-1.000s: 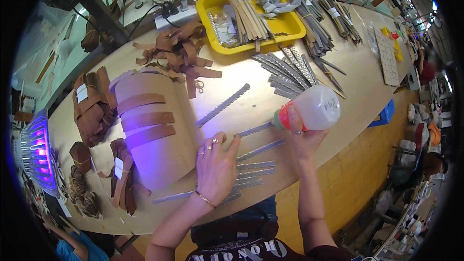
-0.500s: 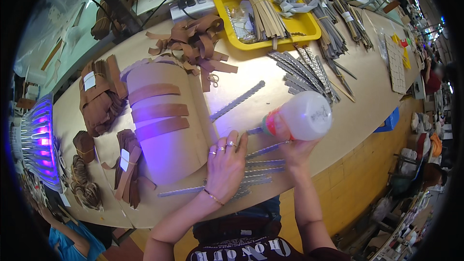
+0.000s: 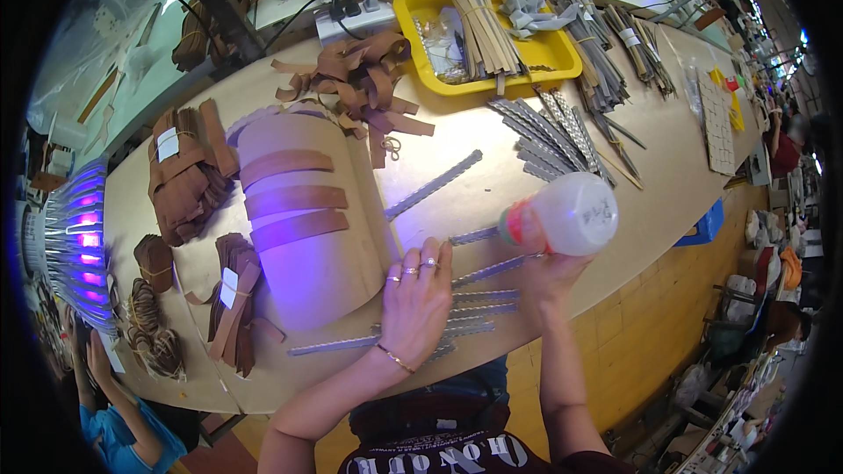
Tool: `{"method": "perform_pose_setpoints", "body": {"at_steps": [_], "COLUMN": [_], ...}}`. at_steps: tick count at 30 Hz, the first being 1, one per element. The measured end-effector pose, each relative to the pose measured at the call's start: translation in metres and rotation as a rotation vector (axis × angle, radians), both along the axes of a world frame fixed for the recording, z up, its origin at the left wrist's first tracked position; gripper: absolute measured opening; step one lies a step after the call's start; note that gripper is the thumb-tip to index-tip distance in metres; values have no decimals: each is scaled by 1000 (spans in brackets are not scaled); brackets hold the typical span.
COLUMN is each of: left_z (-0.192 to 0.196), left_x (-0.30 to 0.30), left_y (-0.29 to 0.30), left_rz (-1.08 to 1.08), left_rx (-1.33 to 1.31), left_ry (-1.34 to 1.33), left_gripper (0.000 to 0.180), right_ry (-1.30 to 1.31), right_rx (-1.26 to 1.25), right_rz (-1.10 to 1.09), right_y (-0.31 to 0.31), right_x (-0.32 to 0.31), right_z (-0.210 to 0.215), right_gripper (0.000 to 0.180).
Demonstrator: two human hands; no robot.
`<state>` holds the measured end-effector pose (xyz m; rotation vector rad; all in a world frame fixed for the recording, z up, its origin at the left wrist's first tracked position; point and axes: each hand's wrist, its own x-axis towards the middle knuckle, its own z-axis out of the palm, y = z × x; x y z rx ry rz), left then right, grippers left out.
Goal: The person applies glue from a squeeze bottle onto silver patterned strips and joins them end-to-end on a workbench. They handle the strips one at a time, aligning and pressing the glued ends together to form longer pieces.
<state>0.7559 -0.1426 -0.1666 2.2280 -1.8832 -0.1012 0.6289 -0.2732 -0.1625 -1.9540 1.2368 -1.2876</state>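
Note:
In my right hand (image 3: 550, 279) is a white plastic squeeze bottle (image 3: 580, 215), tipped on its side with its red and green top toward the left. That top hangs over the right end of a short grey strip (image 3: 474, 236); whether it touches cannot be seen. My left hand (image 3: 416, 297) lies flat, fingers stretched, over the left ends of several grey strips (image 3: 487, 296) with scalloped edges. Its fingertips are close to the short strip's left end. Another grey strip (image 3: 435, 184) lies farther off, by a tan rounded form (image 3: 303, 285) bearing three brown strips (image 3: 294, 200).
Bundles of brown strips (image 3: 186, 184) lie at the left, near a purple-lit lamp (image 3: 79, 241). Loose brown strips (image 3: 360, 79) lie beyond the form. A yellow tray (image 3: 487, 86) and grey strip bundles (image 3: 601, 70) are at the back. Another person's arm (image 3: 118, 399) shows lower left.
My right hand and the bottle have moved a little to the right along the short grey strip, uncovering more of it. My left hand stays over the strips.

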Motion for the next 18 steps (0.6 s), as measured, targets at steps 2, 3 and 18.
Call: {"method": "perform_pose_setpoints", "body": {"at_steps": [2, 3, 18], "left_z": [0, 1, 5], "left_x": [-1, -1, -5], "left_y": [0, 0, -46], "left_rz": [3, 4, -93], "left_rx": [17, 25, -193], "left_ry": [7, 10, 153], "left_gripper": [45, 45, 37], "right_ry": [24, 44, -1603], "right_rx": [10, 12, 824], "right_rz": [-45, -61, 224], "right_y": [-8, -11, -84], "right_x": [-12, -17, -121], "right_z": [7, 10, -14], "right_gripper": [34, 34, 53]}}
